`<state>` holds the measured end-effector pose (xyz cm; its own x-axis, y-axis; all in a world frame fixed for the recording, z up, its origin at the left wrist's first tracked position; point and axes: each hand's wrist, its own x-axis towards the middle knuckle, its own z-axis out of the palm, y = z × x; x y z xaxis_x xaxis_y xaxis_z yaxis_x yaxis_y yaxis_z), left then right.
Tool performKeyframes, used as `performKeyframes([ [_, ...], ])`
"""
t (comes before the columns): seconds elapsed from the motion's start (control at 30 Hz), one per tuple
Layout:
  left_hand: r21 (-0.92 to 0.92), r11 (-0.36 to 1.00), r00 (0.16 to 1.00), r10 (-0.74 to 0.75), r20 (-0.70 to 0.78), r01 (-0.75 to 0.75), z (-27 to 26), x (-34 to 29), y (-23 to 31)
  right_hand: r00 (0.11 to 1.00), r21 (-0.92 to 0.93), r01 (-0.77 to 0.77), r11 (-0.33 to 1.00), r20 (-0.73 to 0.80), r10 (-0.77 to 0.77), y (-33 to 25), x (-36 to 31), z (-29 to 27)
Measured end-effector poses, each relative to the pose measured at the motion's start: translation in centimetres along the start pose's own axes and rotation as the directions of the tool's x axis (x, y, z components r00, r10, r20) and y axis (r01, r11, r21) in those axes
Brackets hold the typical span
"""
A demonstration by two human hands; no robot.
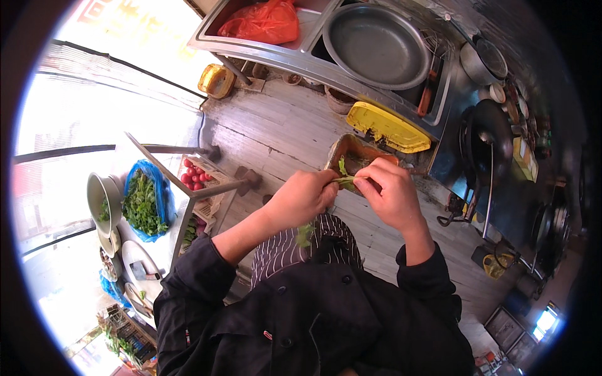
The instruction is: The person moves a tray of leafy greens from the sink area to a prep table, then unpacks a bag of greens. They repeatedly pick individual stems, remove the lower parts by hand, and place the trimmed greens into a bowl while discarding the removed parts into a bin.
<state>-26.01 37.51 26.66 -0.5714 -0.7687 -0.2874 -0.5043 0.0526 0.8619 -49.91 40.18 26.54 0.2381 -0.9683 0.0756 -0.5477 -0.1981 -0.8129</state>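
My left hand (300,197) and my right hand (385,193) meet in front of my body, both closed on a leafy green sprig. Its pale stem (345,180) spans the short gap between my fingertips. Green leaves (305,235) hang below my left hand, over my striped apron (276,258). Just past my fingers, an orange-brown bin (337,150) stands on the floor, and a bit of green shows at its near side. To my left, a blue plastic bag (164,233) full of leafy greens (143,203) rests on a table.
Beside that bag stand a pale bowl (94,194) and a cutting board (133,254). Red round vegetables (193,175) fill a crate under the table. A yellow lid (389,127) leans by the bin. Ahead, a metal sink counter holds a large basin (376,47) and red bag (263,22). A wok (492,128) is at right.
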Motion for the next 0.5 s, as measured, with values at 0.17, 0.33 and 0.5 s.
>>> performKeyframes([
  [0.17, 0.32, 0.94, 0.983, 0.155, -0.095, -0.117, 1.2, -0.3, 0.1, 1.0, 0.021, -0.027, 0.999, -0.012, 0.027, -0.4, -0.4, 0.3],
  [0.33, 0.353, 0.925, 0.978, 0.187, -0.096, -0.143, 1.9, -0.5, -0.5, 0.997, 0.095, -0.079, 0.992, -0.005, 0.079, -0.3, -0.6, 0.4],
  [0.5, 0.14, 0.979, 0.953, 0.176, -0.245, -0.145, 4.2, 0.2, -3.2, 0.991, 0.175, -0.118, 0.978, -0.035, 0.126, 0.1, -1.4, 1.1],
])
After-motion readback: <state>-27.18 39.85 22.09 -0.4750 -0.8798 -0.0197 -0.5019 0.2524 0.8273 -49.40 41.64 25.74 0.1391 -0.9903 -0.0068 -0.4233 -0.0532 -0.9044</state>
